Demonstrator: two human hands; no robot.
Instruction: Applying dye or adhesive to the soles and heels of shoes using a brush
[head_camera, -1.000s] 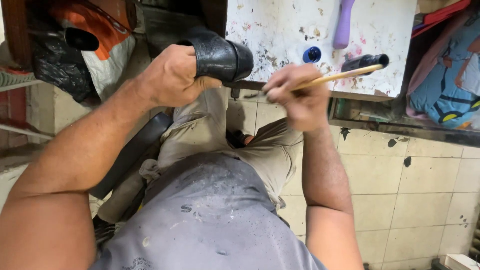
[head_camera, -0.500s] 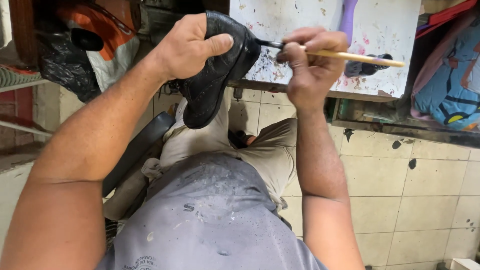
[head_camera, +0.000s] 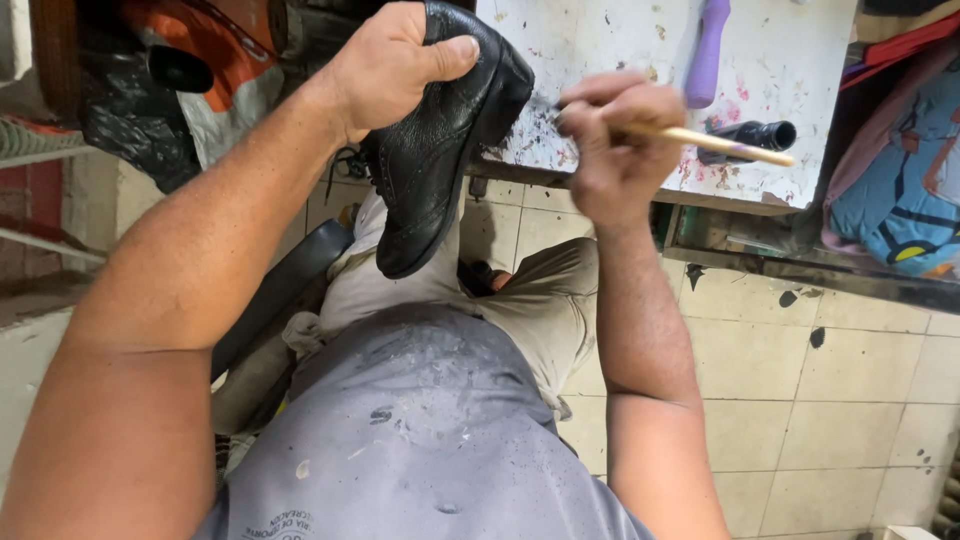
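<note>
Light's even and fairly bright, soft daylight-type, no hard shadows anywhere. The white board (head_camera: 600, 60) at the far side is the brightest patch, close to washed out but stains on it are readable. Far left corner around the dark bag (head_camera: 130, 110) goes dim, detail lost there. You get a soft sheen on the black shoe (head_camera: 440, 150), grain clearly visible, no blown glare. Your right hand (head_camera: 615, 140) is slightly motion-smeared, and the brush (head_camera: 720, 145) handle too. Your left hand (head_camera: 390, 65) is sharp. Wide lens: near forearms balloon at the edges, floor tiles (head_camera: 850, 400) bend on the right.
</note>
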